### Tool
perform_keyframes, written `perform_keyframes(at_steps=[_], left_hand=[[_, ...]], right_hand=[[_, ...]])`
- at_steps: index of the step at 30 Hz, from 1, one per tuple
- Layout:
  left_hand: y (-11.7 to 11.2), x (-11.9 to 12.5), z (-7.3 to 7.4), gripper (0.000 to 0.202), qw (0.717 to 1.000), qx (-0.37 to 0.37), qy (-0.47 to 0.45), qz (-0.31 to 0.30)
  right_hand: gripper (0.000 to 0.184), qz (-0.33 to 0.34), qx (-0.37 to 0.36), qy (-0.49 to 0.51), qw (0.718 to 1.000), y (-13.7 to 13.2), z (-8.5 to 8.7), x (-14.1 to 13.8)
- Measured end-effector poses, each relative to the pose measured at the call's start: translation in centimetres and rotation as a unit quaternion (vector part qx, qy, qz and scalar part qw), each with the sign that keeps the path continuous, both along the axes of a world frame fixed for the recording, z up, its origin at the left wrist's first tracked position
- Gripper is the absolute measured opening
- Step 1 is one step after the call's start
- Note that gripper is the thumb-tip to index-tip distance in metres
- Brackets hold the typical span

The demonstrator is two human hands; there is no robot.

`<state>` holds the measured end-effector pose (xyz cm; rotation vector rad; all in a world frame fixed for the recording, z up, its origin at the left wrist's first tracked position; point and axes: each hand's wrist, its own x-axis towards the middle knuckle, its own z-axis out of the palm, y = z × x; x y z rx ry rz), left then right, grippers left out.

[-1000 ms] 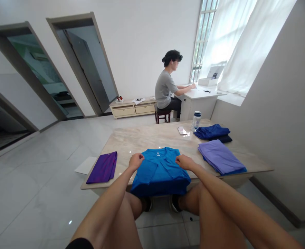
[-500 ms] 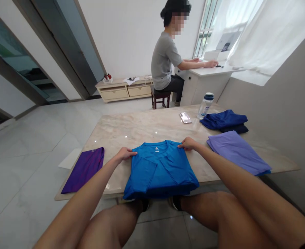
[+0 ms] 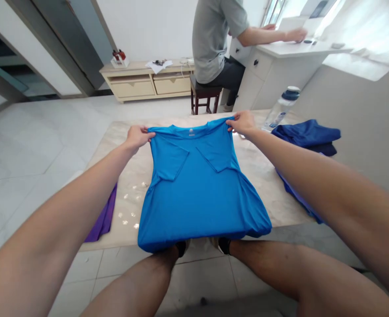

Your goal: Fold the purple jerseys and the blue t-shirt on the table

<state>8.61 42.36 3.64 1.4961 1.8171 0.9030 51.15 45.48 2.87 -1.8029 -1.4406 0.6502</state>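
A bright blue T-shirt (image 3: 196, 189) is stretched across the marble-patterned table (image 3: 128, 171), its neckline toward the far side. Both sleeves lie folded inward on its front, and the lower part hangs over the near table edge. My left hand (image 3: 139, 136) pinches the left shoulder corner between thumb and fingers. At the opposite shoulder, my right hand (image 3: 242, 123) grips the cloth the same way. Beyond my left forearm shows part of a purple folded garment (image 3: 105, 218). My right forearm covers most of a lavender and blue folded pile (image 3: 295, 193).
A clear water bottle (image 3: 280, 108) and dark blue folded clothes (image 3: 308, 134) stand at the table's right end. Past the table, a person in a grey shirt (image 3: 209, 44) sits on a stool (image 3: 205, 91) at a white desk (image 3: 280, 66). A low cabinet (image 3: 131, 87) lines the wall.
Both hands have moved forward, away from me, drawing the T-shirt's shoulders toward the far table edge. More of its body now lies spread out. The view has tilted lower.
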Motion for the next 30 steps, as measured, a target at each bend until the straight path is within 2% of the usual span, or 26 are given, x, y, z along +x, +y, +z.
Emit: perform_keyframes(at_steps=[3,5,7,9,12,15,18,20,22,24,27,30], left_hand=[[2.3,-0.2,3.6,0.018,0.996,0.084,-0.006,0.022],[2.2,-0.5,5.5,0.018,0.992,0.125,0.002,0.027],[0.8,-0.8,6.8,0.017,0.988,0.151,0.012,0.016],[-1.7,-1.1,7.0,0.015,0.986,0.167,0.012,-0.007],[-6.8,-1.5,5.6,0.016,0.984,0.171,0.007,-0.044],[-12.3,-1.6,2.6,0.022,0.986,0.151,0.020,-0.073],[-17.0,-1.4,-0.7,0.024,0.987,0.109,0.039,-0.108],[-19.3,-1.2,-2.5,0.024,0.978,0.085,0.081,-0.174],[-21.0,-0.9,-3.8,0.025,0.955,0.058,0.141,-0.253],[-22.3,-0.6,-4.7,0.032,0.929,0.030,0.200,-0.311],[-23.6,0.0,-5.6,0.049,0.905,0.000,0.267,-0.333],[-24.0,1.3,-6.2,0.055,0.890,-0.035,0.307,-0.334]], right_hand=[[0.018,0.000,0.123,0.014,0.992,2.2,3.6,-0.4],[0.014,0.011,0.169,0.012,0.986,2.3,5.7,-0.3],[0.014,0.032,0.195,0.000,0.980,1.0,6.8,0.0],[0.015,0.062,0.212,-0.018,0.975,-1.3,6.9,0.5],[0.018,0.121,0.218,-0.058,0.967,-6.1,5.4,1.4],[0.016,0.171,0.183,-0.113,0.962,-11.2,2.7,2.7],[0.024,0.208,0.102,-0.172,0.957,-16.0,-0.2,4.1],[0.031,0.252,0.020,-0.217,0.943,-18.6,-2.0,5.1],[0.032,0.291,-0.051,-0.245,0.923,-20.6,-3.6,6.1],[0.032,0.303,-0.090,-0.249,0.915,-22.0,-4.8,6.7],[0.045,0.306,-0.091,-0.253,0.913,-23.0,-5.9,6.9],[0.053,0.314,-0.048,-0.283,0.905,-22.9,-6.3,6.0]])
